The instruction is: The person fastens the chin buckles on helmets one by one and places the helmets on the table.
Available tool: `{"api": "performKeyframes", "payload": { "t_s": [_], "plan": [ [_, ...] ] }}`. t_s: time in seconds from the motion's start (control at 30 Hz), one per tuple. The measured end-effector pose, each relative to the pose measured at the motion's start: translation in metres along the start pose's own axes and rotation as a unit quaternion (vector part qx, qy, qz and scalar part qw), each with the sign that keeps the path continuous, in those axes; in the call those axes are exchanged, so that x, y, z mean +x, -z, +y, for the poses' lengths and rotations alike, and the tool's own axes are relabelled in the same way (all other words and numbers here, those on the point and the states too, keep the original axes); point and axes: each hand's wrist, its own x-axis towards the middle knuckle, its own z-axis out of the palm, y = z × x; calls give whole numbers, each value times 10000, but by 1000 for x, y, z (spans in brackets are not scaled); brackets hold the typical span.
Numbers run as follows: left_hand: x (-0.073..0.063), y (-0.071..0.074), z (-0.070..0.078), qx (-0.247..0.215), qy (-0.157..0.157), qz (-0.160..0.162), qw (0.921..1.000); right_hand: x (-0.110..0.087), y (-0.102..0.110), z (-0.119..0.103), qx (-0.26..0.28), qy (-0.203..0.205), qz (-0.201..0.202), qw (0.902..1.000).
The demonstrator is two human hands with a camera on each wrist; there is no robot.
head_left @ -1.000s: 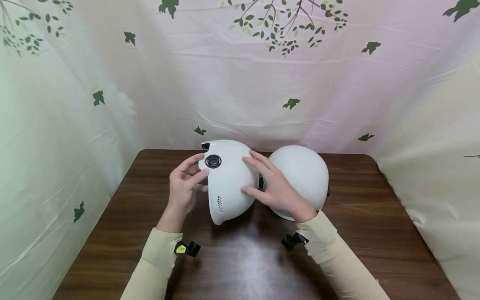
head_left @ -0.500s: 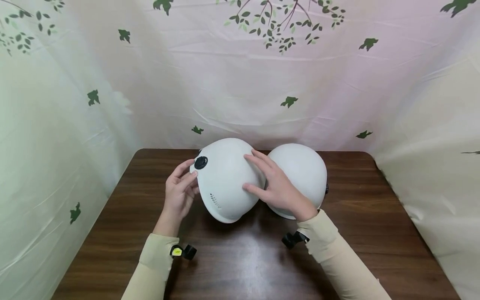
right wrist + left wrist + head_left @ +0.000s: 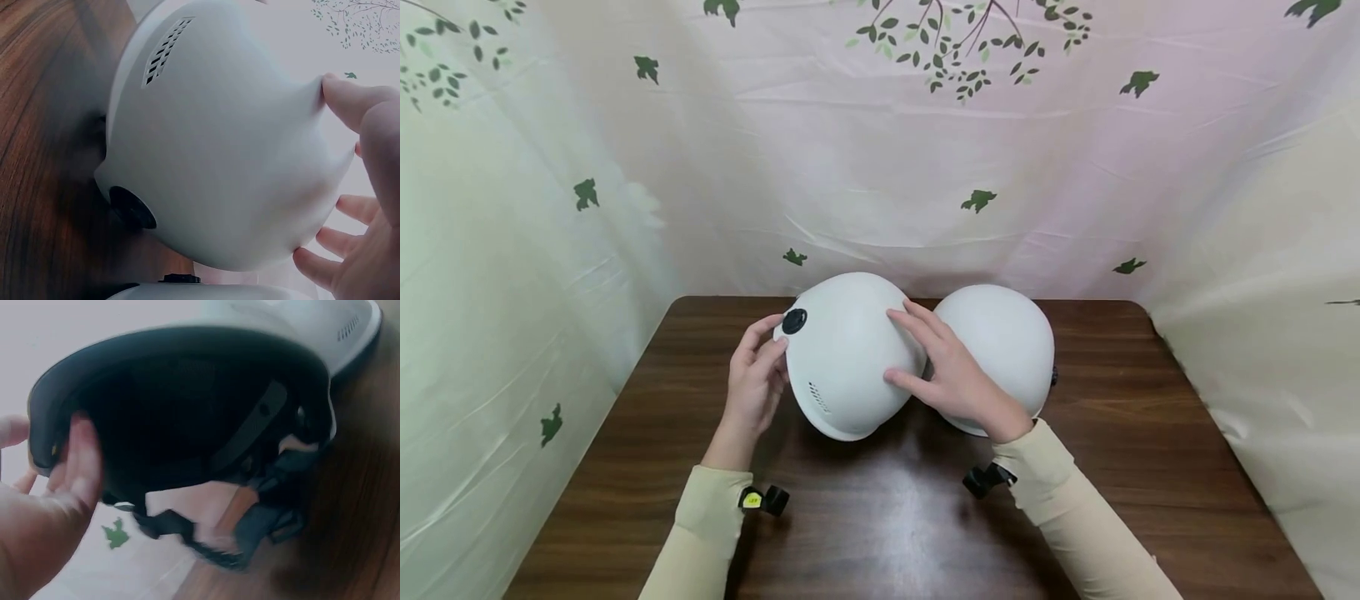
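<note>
A white hard-shell helmet (image 3: pixel 850 358) is tilted between my two hands, opening toward the lower left. My left hand (image 3: pixel 751 379) grips its rim beside a round black fitting (image 3: pixel 794 321), thumb outside and fingers reaching inside. In the left wrist view the dark helmet interior (image 3: pixel 169 412) shows, with a black chin strap (image 3: pixel 250 528) dangling below. My right hand (image 3: pixel 955 379) touches the crown with spread, fairly straight fingertips, as the right wrist view also shows. A second white helmet (image 3: pixel 1003 350) sits dome up just right of the first, partly behind my right hand.
Both helmets are toward the far side of a dark wood table (image 3: pixel 880 517). A pale curtain (image 3: pixel 850 167) with leaf prints hangs behind and along both sides. A small black camera (image 3: pixel 775 500) is strapped on the left wrist, another (image 3: pixel 981 481) on the right.
The first helmet has turned, its rim side and round fitting swinging left and its shell showing more broadly. My left hand has moved slightly left with it; the right hand has hardly moved.
</note>
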Motion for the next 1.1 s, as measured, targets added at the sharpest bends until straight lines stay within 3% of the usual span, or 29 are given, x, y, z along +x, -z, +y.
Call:
{"api": "performKeyframes", "payload": {
  "t_s": [0.1,0.23,0.43,0.53,0.77,1.1],
  "plan": [
    [0,2,5,964,39,151,9952,0,0,1,-40,-42,-8,10000],
    [-2,8,11,2144,36,295,9763,-2,-1,3,-48,-135,-74,9999],
    [-4,18,13,2989,-125,430,9532,-5,-2,5,-91,-228,-171,9996],
    [-6,21,12,3176,-106,499,9469,-5,-4,6,-144,-163,-188,9996],
    [-11,24,9,3038,-139,521,9512,-4,-7,7,-115,-46,-190,9997],
    [-13,29,6,3158,47,822,9453,-3,-10,9,-174,-142,-433,9988]
  ]
}}
